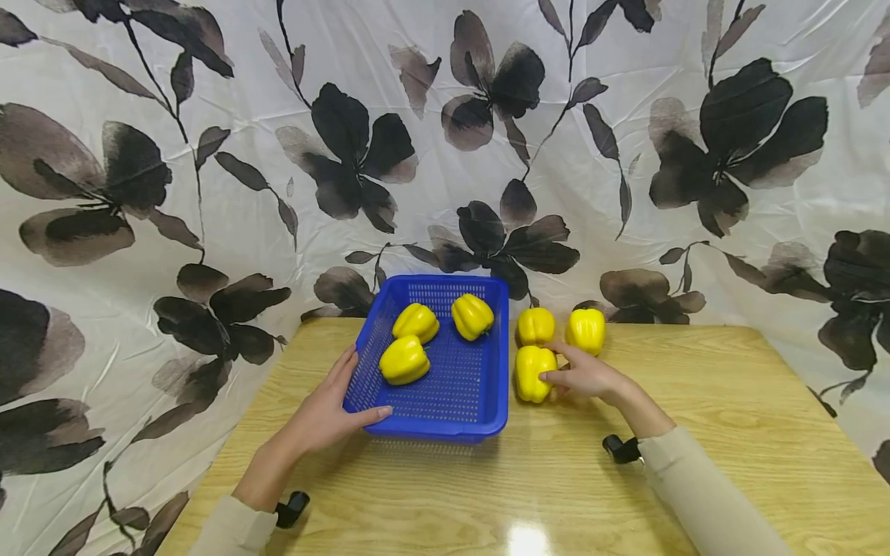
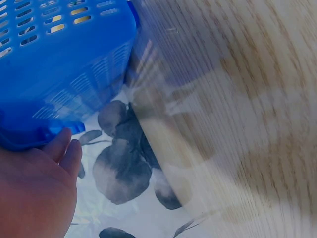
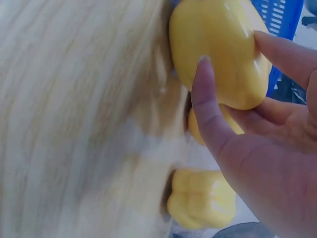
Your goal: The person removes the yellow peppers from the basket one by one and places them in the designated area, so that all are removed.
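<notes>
A blue plastic basket (image 1: 494, 427) with perforated walls has its left edge held by my left hand (image 1: 320, 417). The thumb lies along the near rim and the fingers reach round the left side, as the left wrist view also shows in part. Three yellow bell peppers (image 1: 405, 361) lie inside the basket. To its right, my right hand (image 1: 587, 376) holds another yellow bell pepper (image 3: 223, 54) between thumb and fingers, close to the tabletop. Behind that one are two more, a left pepper (image 1: 536, 325) and a right pepper (image 1: 586, 330).
Everything stands on a wood-grain table (image 1: 626, 494) with a glossy surface. A white curtain (image 1: 431, 185) with dark flowers hangs right behind the table's far edge and along its left side. Black wrist straps (image 1: 292, 510) show on both arms.
</notes>
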A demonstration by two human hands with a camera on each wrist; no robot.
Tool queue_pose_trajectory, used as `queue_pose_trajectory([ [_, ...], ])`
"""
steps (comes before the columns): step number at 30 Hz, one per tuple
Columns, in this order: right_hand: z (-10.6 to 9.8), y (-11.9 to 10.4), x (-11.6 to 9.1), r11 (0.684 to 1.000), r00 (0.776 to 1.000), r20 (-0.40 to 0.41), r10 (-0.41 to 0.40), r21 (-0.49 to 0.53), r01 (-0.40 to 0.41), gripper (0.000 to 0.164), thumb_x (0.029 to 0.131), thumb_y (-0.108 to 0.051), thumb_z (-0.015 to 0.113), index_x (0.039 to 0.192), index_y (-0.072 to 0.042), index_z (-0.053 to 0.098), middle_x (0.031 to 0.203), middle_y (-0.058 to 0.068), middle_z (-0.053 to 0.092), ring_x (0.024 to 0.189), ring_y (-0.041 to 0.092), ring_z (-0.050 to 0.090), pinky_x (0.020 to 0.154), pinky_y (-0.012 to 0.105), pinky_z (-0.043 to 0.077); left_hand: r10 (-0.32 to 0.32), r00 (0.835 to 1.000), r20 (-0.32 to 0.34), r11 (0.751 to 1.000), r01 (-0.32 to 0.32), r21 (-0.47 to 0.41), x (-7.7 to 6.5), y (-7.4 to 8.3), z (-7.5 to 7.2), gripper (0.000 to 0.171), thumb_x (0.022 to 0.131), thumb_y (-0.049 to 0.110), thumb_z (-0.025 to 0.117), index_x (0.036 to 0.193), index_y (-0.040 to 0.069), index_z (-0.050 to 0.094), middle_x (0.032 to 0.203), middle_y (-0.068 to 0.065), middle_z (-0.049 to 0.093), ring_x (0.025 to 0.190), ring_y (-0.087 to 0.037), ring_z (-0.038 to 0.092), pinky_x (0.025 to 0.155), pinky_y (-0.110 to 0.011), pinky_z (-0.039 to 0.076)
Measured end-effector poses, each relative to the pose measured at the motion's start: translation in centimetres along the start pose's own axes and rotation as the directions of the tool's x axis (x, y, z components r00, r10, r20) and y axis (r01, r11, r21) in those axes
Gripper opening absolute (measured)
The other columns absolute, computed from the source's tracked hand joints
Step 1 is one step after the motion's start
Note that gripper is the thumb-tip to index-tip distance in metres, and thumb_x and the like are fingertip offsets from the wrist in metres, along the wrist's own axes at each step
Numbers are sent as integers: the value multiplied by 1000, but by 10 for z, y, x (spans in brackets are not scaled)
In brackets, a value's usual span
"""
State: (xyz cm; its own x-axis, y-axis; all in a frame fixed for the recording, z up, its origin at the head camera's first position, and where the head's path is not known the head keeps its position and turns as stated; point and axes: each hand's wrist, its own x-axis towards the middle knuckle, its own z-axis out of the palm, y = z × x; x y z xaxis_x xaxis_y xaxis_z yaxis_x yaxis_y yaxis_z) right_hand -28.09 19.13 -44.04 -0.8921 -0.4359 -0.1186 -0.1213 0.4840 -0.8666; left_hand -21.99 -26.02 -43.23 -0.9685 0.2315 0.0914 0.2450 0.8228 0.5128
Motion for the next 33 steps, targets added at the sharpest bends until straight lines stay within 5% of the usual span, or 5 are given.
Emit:
queue_pose_trajectory([
  [11,-8,-1,1,996,995,98,-33,-74,40,68,100,-14,65,154,10,30,146,34,45,96,26,68,93,48,55,-10,1000,8,1000,10,-2,-2,2,-1,123,81,74,70,165,7,10,172,-10,3,153,-45,21,115,-69,28],
  [23,-12,-3,-1,998,987,163,-3,-55,12,76,102,-15,62,158,10,18,161,36,20,117,33,60,98,50,54,-14,1000,8,1000,14,-5,-3,3,-3,123,81,75,70,165,8,9,172,-10,2,152,-45,22,114,-70,28],
  [33,-14,-5,-4,998,988,152,2,-63,8,81,101,-19,64,160,5,15,159,34,24,106,32,62,92,51,55,-9,1000,2,1000,9,3,-2,2,-1,122,81,74,70,165,8,10,172,-10,3,152,-45,22,113,-70,29],
])
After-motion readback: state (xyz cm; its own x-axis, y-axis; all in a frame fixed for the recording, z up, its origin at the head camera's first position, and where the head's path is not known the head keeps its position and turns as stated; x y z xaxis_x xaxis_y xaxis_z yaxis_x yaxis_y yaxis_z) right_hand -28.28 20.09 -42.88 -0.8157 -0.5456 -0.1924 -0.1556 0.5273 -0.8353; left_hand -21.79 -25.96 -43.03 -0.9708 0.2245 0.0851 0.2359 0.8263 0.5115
